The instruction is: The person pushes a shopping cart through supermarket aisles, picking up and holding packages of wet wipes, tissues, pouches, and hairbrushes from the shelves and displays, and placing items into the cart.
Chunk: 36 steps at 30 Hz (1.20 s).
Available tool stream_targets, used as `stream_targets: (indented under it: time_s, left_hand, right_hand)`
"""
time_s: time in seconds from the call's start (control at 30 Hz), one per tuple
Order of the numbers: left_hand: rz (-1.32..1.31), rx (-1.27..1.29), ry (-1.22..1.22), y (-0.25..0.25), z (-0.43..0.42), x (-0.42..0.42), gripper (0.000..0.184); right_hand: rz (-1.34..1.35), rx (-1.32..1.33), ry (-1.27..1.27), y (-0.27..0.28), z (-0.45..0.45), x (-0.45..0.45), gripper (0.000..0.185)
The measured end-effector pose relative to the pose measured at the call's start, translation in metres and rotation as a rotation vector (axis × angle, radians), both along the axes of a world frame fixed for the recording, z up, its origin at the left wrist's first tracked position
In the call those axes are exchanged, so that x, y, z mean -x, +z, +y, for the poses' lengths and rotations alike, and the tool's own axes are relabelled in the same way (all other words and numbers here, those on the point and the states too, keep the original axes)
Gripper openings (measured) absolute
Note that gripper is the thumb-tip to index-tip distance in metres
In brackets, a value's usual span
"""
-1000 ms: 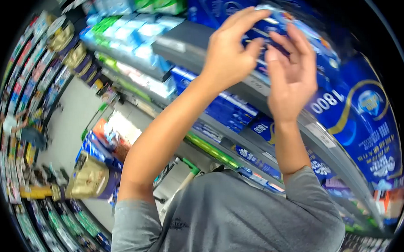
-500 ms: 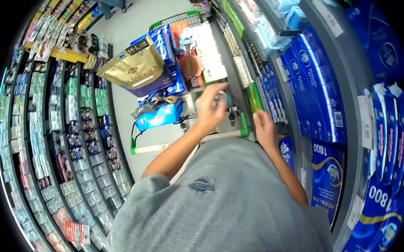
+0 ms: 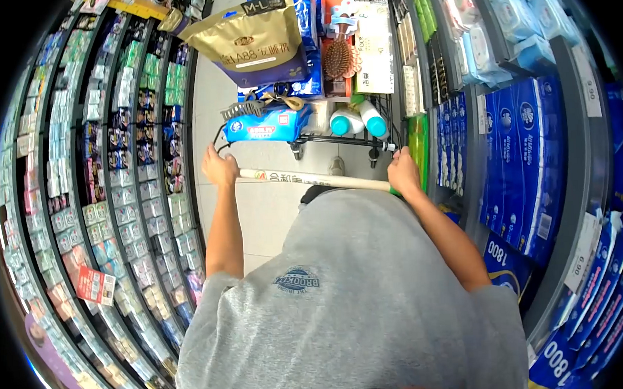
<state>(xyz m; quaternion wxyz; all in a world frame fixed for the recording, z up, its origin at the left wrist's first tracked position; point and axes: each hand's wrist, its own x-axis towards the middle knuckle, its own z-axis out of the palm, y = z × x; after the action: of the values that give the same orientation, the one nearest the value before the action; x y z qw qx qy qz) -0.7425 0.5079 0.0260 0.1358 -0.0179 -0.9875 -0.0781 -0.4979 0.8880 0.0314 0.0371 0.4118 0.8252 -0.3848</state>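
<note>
My left hand [image 3: 221, 168] is closed around the left end of a shopping cart's pale handle [image 3: 304, 177]. At the handle's right end, my right hand [image 3: 403, 171] is closed around the corner. Just beyond the handle, a blue pack of wipes [image 3: 265, 125] lies in the cart beside two white bottles [image 3: 360, 121] with turquoise caps. A gray comb-like item [image 3: 242, 111] rests behind the wipes. Farther in are a gold bag marked M-L [image 3: 253, 40], blue packages [image 3: 311, 80], a brown hairbrush [image 3: 339, 58] and a white box [image 3: 374, 49].
Shelves of small packets [image 3: 127, 202] line the left side, with a red-and-white tag [image 3: 95, 286] sticking out. To the right, close to the cart, shelves hold blue tissue packs [image 3: 522, 157] and light-blue packs [image 3: 526, 18]. Pale floor tiles [image 3: 257, 228] show under the handle.
My left hand has moved from above the cart's near right part to the handle's left end. The two bottles now show uncovered. My right hand stays near the right corner.
</note>
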Motion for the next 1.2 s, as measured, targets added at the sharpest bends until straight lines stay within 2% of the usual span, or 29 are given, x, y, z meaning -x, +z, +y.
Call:
stream_targets:
  time_s: [0.4, 0.53, 0.57, 0.63, 0.67, 0.7, 0.73, 0.77, 0.83, 0.87, 0.97, 1.07, 1.17, 1.2]
  left_hand:
    - [-0.344, 0.194, 0.219, 0.030, 0.030, 0.014, 0.068]
    - [-0.384, 0.289, 0.268, 0.026, 0.024, 0.024, 0.071]
    - [-0.390, 0.256, 0.241, 0.036, 0.023, 0.017, 0.066]
    - [-0.345, 0.160, 0.057, 0.002, -0.003, 0.029, 0.058]
    - [-0.352, 0.104, 0.021, -0.054, -0.036, 0.059, 0.064]
    - [-0.399, 0.206, 0.236, -0.003, 0.011, 0.038, 0.071]
    - [-0.469, 0.208, 0.306, 0.041, 0.040, 0.019, 0.066]
    - [-0.467, 0.196, 0.288, 0.036, 0.045, 0.022, 0.066]
    - [-0.433, 0.185, 0.260, 0.029, 0.033, 0.030, 0.052]
    - [-0.427, 0.189, 0.265, 0.027, 0.027, 0.036, 0.052]
    - [-0.382, 0.126, 0.204, 0.017, 0.016, 0.048, 0.037]
    - [-0.446, 0.109, 0.202, 0.018, 0.013, 0.048, 0.029]
    - [-0.521, 0.077, 0.195, 0.038, 0.024, 0.042, 0.032]
    - [-0.526, 0.066, 0.192, 0.032, 0.021, 0.046, 0.034]
  right_hand:
    - [-0.010, -0.031, 0.095, 0.001, 0.020, 0.021, 0.018]
    - [0.114, 0.058, 0.025, -0.009, 0.025, 0.028, 0.015]
    - [0.165, 0.101, 0.009, -0.014, 0.024, 0.027, 0.012]
    - [0.174, 0.049, 0.011, -0.031, 0.030, 0.026, 0.012]
    - [0.136, -0.023, 0.025, -0.036, 0.032, 0.028, 0.013]
    - [0.130, -0.029, 0.010, -0.040, 0.032, 0.031, 0.014]
    - [0.056, -0.014, -0.039, -0.027, 0.028, 0.034, 0.014]
    - [0.083, 0.013, -0.022, -0.013, 0.029, 0.032, 0.013]
    - [0.095, 0.011, -0.015, -0.009, 0.032, 0.034, 0.012]
    - [0.100, 0.020, -0.004, -0.008, 0.033, 0.034, 0.012]
    - [0.053, 0.007, -0.018, -0.011, 0.039, 0.040, 0.014]
    - [0.020, 0.019, -0.008, -0.008, 0.045, 0.039, 0.017]
    - [-0.006, -0.016, -0.020, -0.017, 0.049, 0.045, 0.013]
    - [-0.016, 0.055, -0.040, -0.025, 0.053, 0.046, 0.014]
